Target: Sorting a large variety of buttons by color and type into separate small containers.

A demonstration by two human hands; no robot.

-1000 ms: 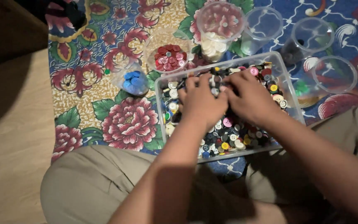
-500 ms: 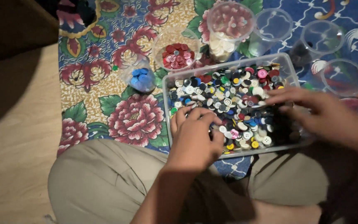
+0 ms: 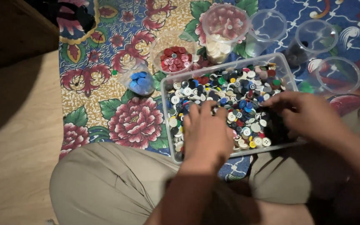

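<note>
On the floral cloth (image 3: pixel 117 50) before the person's knees sits a clear tray (image 3: pixel 290 79) full of mixed buttons (image 3: pixel 238 96). Left hand (image 3: pixel 205 133) lies palm-down on the buttons, fingers loosely spread; right hand (image 3: pixel 309 114) reaches in from the right, fingertips pinched low among them. Behind stand cups of red (image 3: pixel 175 58), white (image 3: pixel 219 46) and blue buttons (image 3: pixel 139 81).

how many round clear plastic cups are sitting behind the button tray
5, maybe more out of frame: red buttons cup, white buttons cup, two upper-right cups, one at right.
</note>
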